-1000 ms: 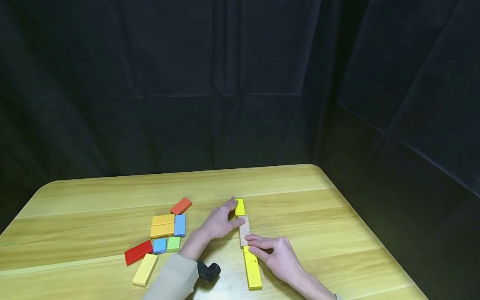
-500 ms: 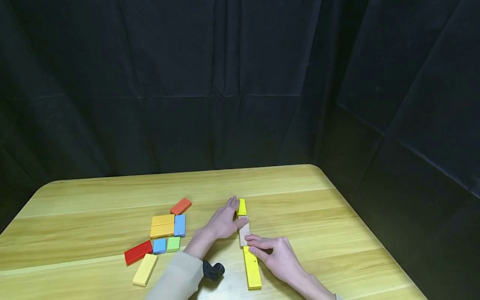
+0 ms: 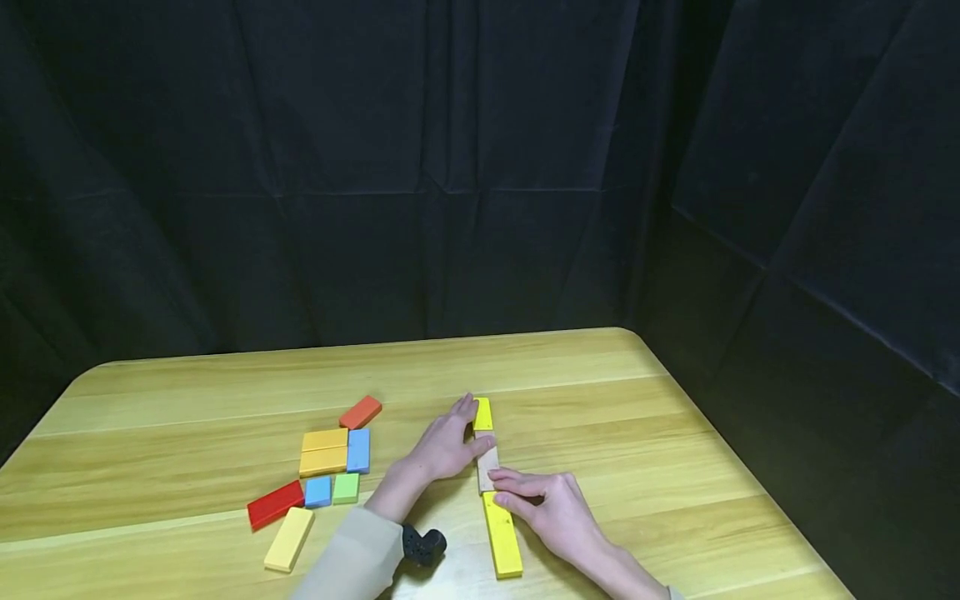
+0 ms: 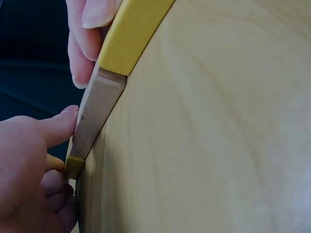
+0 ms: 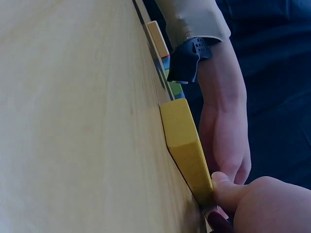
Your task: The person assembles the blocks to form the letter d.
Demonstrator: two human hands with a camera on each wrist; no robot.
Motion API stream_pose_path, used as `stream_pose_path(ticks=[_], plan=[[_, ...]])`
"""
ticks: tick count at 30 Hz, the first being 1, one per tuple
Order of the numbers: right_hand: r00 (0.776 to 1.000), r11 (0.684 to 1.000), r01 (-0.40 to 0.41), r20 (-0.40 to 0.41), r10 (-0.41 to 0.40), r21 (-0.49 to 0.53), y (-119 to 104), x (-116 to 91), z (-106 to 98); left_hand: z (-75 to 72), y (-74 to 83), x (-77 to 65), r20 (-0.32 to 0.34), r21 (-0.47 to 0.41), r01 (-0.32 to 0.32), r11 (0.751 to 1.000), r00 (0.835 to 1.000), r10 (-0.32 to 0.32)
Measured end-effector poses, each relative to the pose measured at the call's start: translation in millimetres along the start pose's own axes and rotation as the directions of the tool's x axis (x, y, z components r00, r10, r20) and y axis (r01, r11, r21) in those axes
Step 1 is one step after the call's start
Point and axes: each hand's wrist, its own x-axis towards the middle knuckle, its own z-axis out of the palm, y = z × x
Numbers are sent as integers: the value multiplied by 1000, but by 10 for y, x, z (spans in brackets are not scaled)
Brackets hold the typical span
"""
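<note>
Three flat blocks lie end to end in a line in the head view: a far yellow block [image 3: 484,414], a pale whitish block [image 3: 487,469] and a longer near yellow block [image 3: 502,537]. My left hand [image 3: 442,446] stretches along the left side, its fingertips against the far yellow block and its thumb [image 4: 63,124] on the pale one. At the joint of the pale and near yellow blocks, my right hand [image 3: 558,512] has bent fingers; its thumb [image 5: 224,187] is on the near yellow block's far end and its fingertips overlap the pale block.
Left of the line lie a red block [image 3: 276,505], a cream block [image 3: 289,539], an orange-red block [image 3: 361,412], two orange blocks [image 3: 324,461], two blue blocks [image 3: 358,451] and a green block [image 3: 347,488]. A dark curtain [image 3: 450,250] stands behind the wooden table [image 3: 637,417].
My left hand has shifted slightly right, and the far yellow block has slid right with it, more in line with the pale block. The right hand has stayed nearly still.
</note>
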Motion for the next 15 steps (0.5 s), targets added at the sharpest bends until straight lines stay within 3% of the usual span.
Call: stream_pose_path(ticks=[15], plan=[[999, 999, -20, -41, 18, -41, -11, 2, 8, 32, 9, -18, -48, -19, 13, 1000, 999, -14]])
